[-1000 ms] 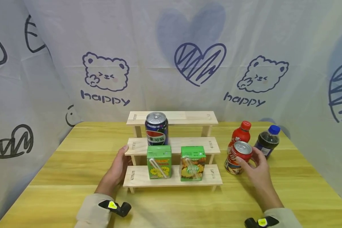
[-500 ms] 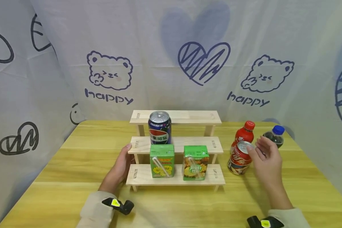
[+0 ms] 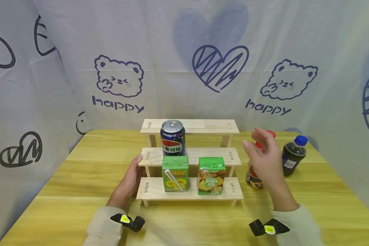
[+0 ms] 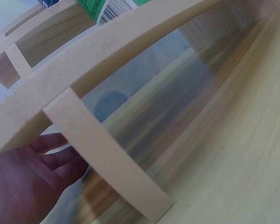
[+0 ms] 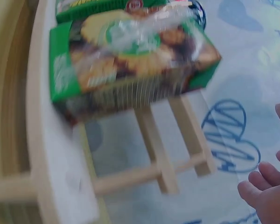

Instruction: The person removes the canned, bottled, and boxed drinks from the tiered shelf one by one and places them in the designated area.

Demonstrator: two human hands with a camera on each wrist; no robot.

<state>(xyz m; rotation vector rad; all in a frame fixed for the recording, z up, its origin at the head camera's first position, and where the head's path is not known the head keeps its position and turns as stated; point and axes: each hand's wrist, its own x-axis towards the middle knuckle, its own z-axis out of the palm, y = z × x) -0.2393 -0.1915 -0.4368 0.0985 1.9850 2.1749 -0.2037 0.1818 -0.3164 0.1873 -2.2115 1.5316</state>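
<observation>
A three-tier wooden display shelf point(image 3: 190, 194) stands in the middle of the table. My left hand point(image 3: 131, 179) grips its left side near the middle tier; in the left wrist view the fingers point(image 4: 67, 163) reach behind a shelf leg. My right hand point(image 3: 265, 160) is raised at the right, holding nothing, fingers loosely bent. Behind it, a red cola can point(image 3: 254, 180) and a red bottle point(image 3: 271, 133) are mostly hidden. A dark blue cola can point(image 3: 173, 138) occupies the middle tier. On the lowest tier are a chrysanthemum drink carton point(image 3: 175, 173) and a pineapple drink carton point(image 5: 126, 51).
A bottle of dark drink with a blue cap point(image 3: 294, 155) stands at the right, beyond my right hand. A printed cloth point(image 3: 169, 92) hangs behind the wooden-look table point(image 3: 80, 171).
My right hand has let go of the red cola can, drawn back to the right, then swung left and up in front of it. My left hand stays on the shelf.
</observation>
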